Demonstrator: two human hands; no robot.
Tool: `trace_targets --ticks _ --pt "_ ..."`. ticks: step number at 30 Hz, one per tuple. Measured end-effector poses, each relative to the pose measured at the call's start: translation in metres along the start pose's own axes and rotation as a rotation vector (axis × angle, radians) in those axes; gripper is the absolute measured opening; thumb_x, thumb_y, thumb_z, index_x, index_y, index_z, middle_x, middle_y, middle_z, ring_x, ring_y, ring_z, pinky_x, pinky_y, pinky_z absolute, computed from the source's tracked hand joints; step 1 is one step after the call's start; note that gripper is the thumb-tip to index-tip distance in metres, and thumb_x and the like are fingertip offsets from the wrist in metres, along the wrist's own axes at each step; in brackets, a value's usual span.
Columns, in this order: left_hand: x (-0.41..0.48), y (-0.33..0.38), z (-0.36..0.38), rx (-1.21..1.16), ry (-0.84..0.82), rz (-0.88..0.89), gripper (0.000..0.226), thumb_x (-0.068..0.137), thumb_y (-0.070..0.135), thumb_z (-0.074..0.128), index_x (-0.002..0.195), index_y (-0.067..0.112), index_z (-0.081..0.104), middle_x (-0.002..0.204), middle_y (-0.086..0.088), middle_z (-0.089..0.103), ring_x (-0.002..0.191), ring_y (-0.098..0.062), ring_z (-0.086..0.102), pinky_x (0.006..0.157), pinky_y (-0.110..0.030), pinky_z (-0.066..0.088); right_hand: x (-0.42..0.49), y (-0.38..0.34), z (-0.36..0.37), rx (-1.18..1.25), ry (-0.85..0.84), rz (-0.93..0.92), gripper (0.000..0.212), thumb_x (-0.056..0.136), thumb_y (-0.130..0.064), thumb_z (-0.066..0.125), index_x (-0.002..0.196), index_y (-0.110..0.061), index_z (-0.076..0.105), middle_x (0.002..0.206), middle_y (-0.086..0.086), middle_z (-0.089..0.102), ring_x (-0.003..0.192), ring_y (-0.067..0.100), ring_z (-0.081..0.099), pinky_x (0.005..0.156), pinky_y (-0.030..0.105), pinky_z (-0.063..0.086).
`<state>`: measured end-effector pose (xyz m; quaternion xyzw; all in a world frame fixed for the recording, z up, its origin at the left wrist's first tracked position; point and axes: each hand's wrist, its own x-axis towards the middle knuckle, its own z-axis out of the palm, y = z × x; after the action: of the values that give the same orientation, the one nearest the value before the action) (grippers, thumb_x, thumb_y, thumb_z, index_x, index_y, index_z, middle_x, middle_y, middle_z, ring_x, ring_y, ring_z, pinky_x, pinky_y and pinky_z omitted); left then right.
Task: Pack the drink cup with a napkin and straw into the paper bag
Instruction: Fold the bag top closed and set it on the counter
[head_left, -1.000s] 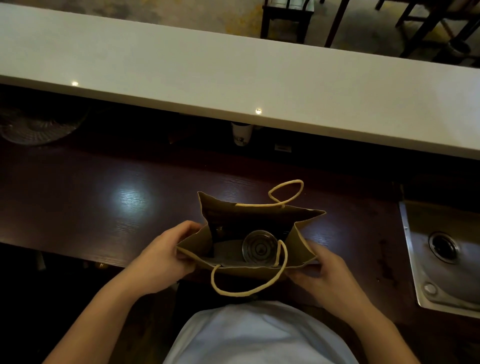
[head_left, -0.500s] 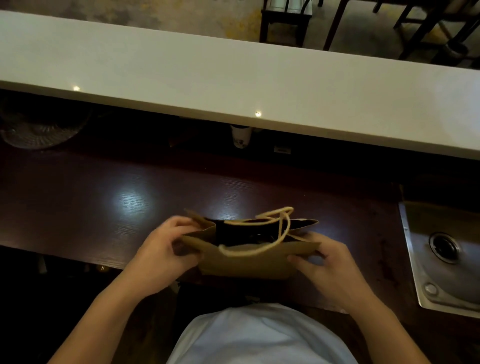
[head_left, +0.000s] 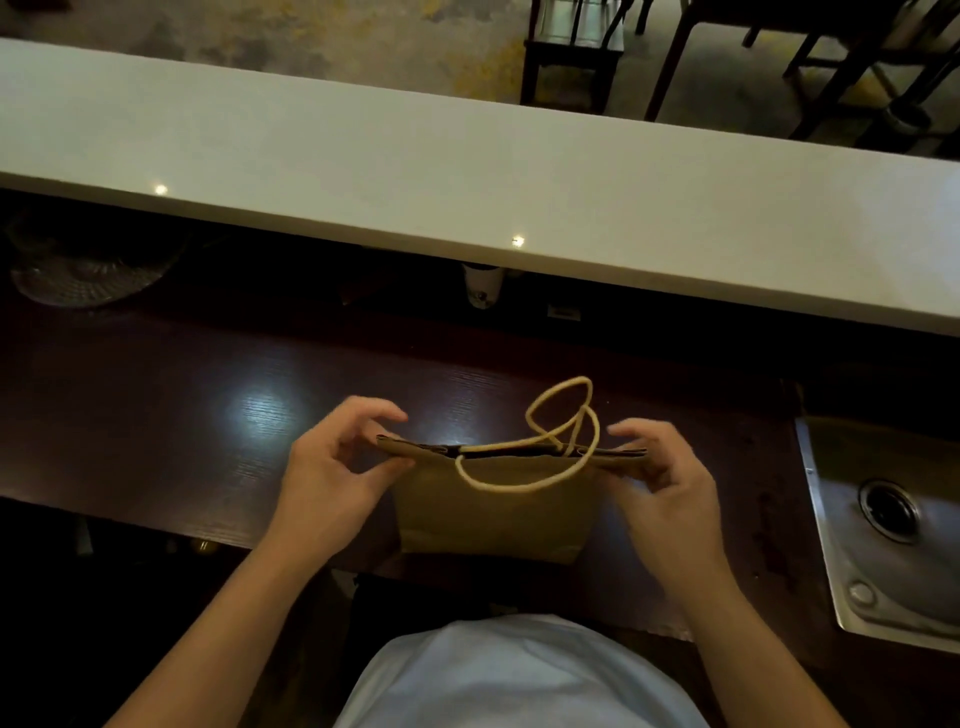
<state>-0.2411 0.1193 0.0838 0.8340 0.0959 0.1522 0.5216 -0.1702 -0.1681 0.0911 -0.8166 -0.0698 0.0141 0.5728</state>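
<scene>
1. The dark brown glossy wooden desk was seen to carry the work, with nothing loose lying on its left part.
2. The left hand was held at the left top corner of the brown paper bag; the corner was pinched between thumb and fingers, while the upper fingers were curled loosely above it.
3. The bag was stood upright near the desk's front edge, its mouth pressed nearly flat, only a thin dark slit being left open.
4. The cream twisted-cord handles were left untidy: one looped upward, one drooped over the front panel.
5. The drink cup, napkin and straw could not be seen; they were judged to be inside the bag.
6. The right hand was likewise closed on the right top corner.
7. The closing step was judged to be in hand; next, the two handles would need to be gathered together.
</scene>
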Motion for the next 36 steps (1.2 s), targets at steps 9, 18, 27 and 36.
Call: trace_targets --ticks 9,18,27,36 --pt "-0.009 -0.021 0.003 0.343 -0.114 0.391 0.03 0.076 -0.004 0.063 0.083 0.016 0.083 0.099 -0.001 0.074 0.095 -0.016 0.066 0.086 -0.021 0.053 0.006 0.024 -0.011 -0.379 -0.151 -0.287 0.05 0.064 0.031 0.067 0.094 -0.007 0.08 0.115 0.01 0.067 0.104 0.03 0.063 0.09 0.026 0.049" --pt "-0.017 -0.03 0.007 0.529 -0.409 0.3 0.046 0.069 -0.012 0.064 0.096 0.022 0.081 0.144 -0.008 0.056 0.137 -0.031 0.046 0.106 -0.043 0.043 -0.003 0.049 -0.011 -0.402 -0.413 -0.228 0.059 0.078 0.026 0.053 0.103 -0.021 0.079 0.151 0.005 0.039 0.14 0.019 0.033 0.11 0.018 0.033" --pt "0.0 -0.014 0.047 0.697 -0.404 0.245 0.048 0.076 0.024 0.08 0.12 0.024 0.061 0.105 0.006 0.072 0.097 -0.02 0.066 0.097 -0.039 0.048 0.016 0.027 0.027 -0.678 -0.412 -0.21 0.044 0.074 -0.008 0.073 0.108 -0.034 0.062 0.099 -0.014 0.066 0.106 0.012 0.055 0.109 0.048 0.027" --pt "0.014 -0.002 0.07 0.641 -0.41 0.244 0.014 0.086 0.021 0.069 0.094 0.025 0.08 0.083 0.003 0.072 0.081 -0.019 0.067 0.069 -0.039 0.055 0.028 0.006 0.071 -0.762 -0.556 -0.342 0.023 0.089 -0.016 0.054 0.099 -0.022 0.074 0.091 0.0 0.065 0.09 0.024 0.057 0.078 0.036 0.042"
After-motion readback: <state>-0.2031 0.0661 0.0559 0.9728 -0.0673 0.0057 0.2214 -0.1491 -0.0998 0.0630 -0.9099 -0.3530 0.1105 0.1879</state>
